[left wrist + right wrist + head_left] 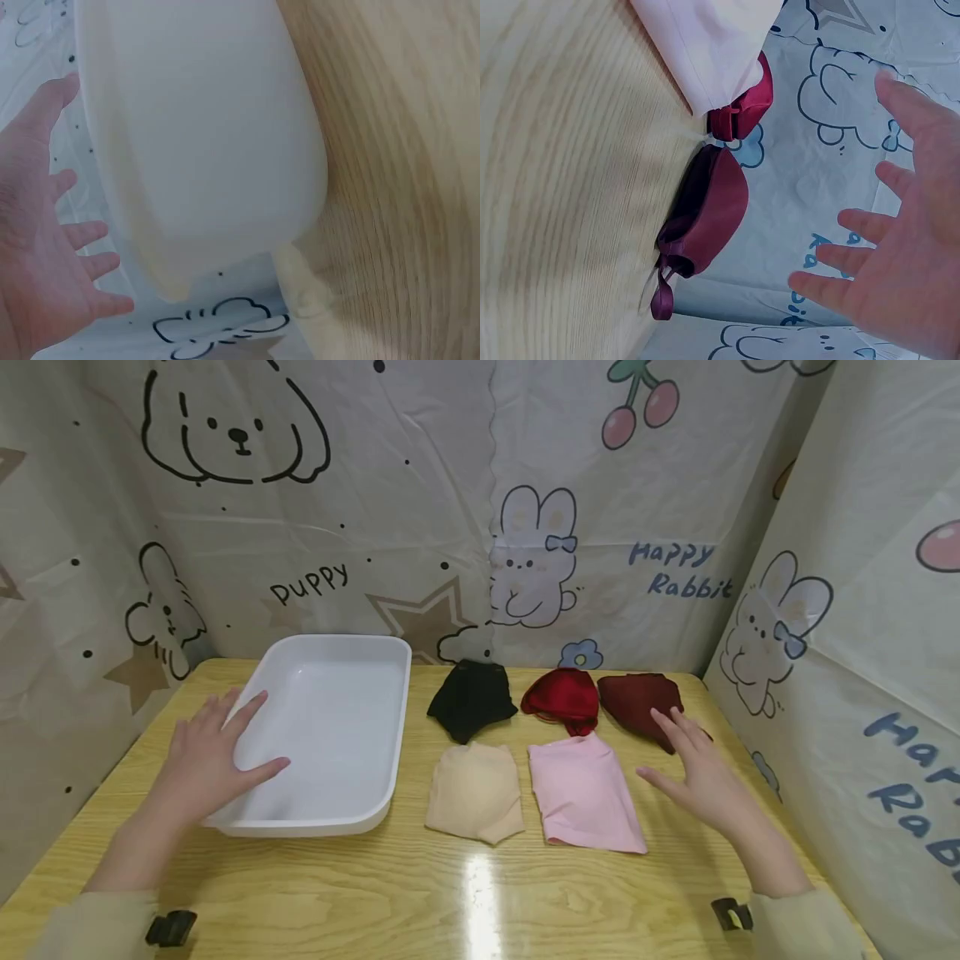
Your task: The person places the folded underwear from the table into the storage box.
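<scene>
My left hand (206, 760) hovers with spread fingers over the left side of a white plastic tub (330, 735); it holds nothing. In the left wrist view the tub's outer wall (210, 135) fills the middle. On the right, my right hand (701, 772) hangs with fingers apart, beside a folded pink garment (585, 793) and in front of a maroon bra (637, 702). A strap loop of the maroon bra (712, 214) shows in the right wrist view. A folded red satin bra (562, 697), a black garment (471, 700) and a beige garment (476, 793) lie right of the tub.
All these lie on a yellow wood-grain table (337, 893). A pale cloth (442, 527) printed with puppies and rabbits hangs behind the table and along its sides. Dark clips (171, 928) show near both sleeve cuffs.
</scene>
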### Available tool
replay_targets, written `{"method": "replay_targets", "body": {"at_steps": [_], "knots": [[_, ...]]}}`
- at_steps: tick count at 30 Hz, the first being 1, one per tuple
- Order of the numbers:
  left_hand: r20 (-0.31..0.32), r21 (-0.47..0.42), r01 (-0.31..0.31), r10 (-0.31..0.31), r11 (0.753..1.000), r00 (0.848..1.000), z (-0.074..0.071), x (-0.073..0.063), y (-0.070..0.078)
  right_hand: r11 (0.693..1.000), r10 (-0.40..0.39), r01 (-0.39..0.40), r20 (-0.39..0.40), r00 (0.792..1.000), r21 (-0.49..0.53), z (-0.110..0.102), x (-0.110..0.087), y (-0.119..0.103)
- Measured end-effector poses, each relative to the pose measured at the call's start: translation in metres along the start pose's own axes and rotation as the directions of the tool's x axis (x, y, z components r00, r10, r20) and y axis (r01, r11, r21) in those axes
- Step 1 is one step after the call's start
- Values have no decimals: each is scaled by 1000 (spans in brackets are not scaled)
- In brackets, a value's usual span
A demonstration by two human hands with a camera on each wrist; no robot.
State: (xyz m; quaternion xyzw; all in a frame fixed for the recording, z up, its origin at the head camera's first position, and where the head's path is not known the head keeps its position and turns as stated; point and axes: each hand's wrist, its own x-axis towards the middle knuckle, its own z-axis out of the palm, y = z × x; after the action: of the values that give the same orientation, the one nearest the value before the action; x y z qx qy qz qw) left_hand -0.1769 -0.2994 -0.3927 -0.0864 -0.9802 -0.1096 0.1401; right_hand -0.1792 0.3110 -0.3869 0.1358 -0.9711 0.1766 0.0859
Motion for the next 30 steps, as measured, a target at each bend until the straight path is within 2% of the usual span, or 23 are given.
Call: {"method": "replay_targets", "body": {"at_steps": [4, 9, 15, 20, 25, 28, 30], "knots": [[-1, -53, 6, -6, 999, 1000, 0, 6, -8, 997, -1, -3, 42, 999, 83, 4, 6, 3], [68, -152, 64, -54, 986, 996, 2, 12, -19, 990, 7, -18, 80, 997, 140, 11, 12, 8], [138, -276, 138, -103, 951, 985, 5, 17, -33, 978, 14, -37, 113, 994, 206, 19, 18, 13], [182, -325, 199, -145, 925, 973, 7, 19, -41, 962, 11, -54, 158, 987, 268, 25, 23, 19], [224, -360, 247, -174, 900, 959, 11, 19, -49, 941, 7, -89, 244, 970, 325, 30, 27, 26], [232, -376, 256, -177, 891, 957, 14, 20, -55, 929, 7, -119, 307, 952, 349, 33, 30, 29], [232, -380, 259, -179, 888, 956, 15, 21, -59, 932, 7, -124, 327, 945, 340, 35, 33, 31]]}}
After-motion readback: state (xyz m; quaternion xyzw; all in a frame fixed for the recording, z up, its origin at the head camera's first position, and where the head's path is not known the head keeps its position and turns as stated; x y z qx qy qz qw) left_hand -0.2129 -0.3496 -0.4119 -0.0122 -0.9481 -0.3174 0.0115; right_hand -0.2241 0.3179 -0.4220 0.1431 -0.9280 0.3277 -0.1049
